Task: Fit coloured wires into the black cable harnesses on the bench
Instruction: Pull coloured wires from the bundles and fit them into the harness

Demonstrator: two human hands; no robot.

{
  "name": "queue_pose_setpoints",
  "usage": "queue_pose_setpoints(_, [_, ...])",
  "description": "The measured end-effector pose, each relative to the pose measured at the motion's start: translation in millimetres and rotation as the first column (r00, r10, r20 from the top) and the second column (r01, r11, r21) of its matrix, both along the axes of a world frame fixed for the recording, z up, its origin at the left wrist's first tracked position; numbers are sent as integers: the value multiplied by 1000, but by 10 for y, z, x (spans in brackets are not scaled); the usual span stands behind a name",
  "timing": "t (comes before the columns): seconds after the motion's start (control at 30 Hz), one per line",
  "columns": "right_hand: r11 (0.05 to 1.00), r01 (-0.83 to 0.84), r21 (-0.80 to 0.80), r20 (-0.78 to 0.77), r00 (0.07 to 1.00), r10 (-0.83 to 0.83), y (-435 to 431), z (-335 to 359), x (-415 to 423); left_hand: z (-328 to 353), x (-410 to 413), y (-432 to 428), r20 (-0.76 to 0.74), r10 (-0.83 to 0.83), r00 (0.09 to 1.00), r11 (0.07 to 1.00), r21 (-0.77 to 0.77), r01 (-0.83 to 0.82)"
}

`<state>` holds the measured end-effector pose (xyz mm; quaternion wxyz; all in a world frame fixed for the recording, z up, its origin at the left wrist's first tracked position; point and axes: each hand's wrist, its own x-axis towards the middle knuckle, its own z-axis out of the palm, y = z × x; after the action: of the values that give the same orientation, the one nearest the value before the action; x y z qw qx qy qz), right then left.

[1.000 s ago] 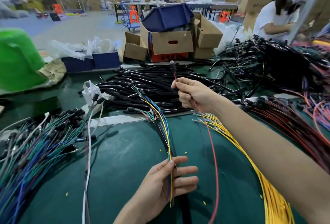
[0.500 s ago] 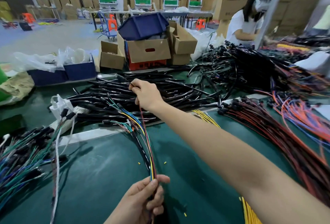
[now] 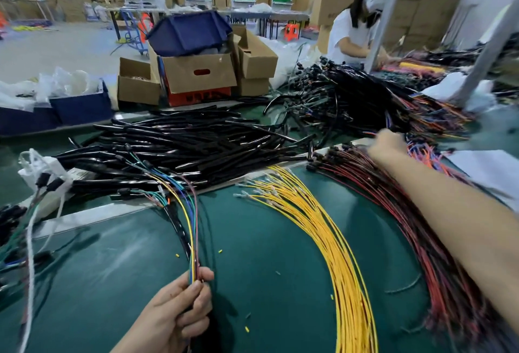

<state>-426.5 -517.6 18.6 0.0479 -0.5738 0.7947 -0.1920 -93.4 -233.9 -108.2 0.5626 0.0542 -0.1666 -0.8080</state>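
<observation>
**Wires gripped in the left hand, right hand far out on the bench**

The left hand [image 3: 179,313] is low in the view, with its fingers curled round a thin bunch of wires [image 3: 192,240]: yellow, blue, green and pink. From this grasp the bunch runs away over the green bench [image 3: 266,282] to the pile of black harnesses [image 3: 182,144], where it meets the black cables.

The right arm is stretched long across the bench to the far right. The right hand [image 3: 389,146] is blurred there, at a heap of orange and blue wires [image 3: 427,156]. Its fingers are turned away, so I cannot tell if it grasps something or is released. Under this arm lies a fan of red wires [image 3: 407,226]. Beside it, between the two arms, lies a fan of yellow wires [image 3: 323,234], with the metal ends toward the harnesses.

Behind the harnesses stands a cardboard box [image 3: 196,71] with a dark blue bin [image 3: 188,32] tilted on top of it. What is inside the box is not visible. At the left a low blue crate [image 3: 81,108] holds clear plastic bags [image 3: 70,82].
</observation>
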Motion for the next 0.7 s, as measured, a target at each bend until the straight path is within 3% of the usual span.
queue_pose_setpoints(0.13, [969, 211, 126, -139, 971, -193, 213, -536, -720, -31, 21, -12, 36, 0, 999, 1000, 6, 0])
queue_pose_setpoints(0.2, [958, 262, 117, -155, 958, -243, 231, -666, -833, -27, 38, -20, 53, 2, 999, 1000, -23, 0])
queue_pose_setpoints(0.37, [954, 276, 113, -10, 961, -277, 68, -586, -919, -11, 42, -30, 32, -36, 999, 997, -63, 38])
queue_pose_setpoints(0.57, [914, 238, -330, 130, 970, -206, -72, 21, -578, 7, 60, -22, 56, -50, 997, 999, -15, 51])
queue_pose_setpoints(0.7, [699, 166, -695, 241, 971, 9, -25, 665, -90, 67, 77, -34, 79, -42, 996, 999, 22, 40])
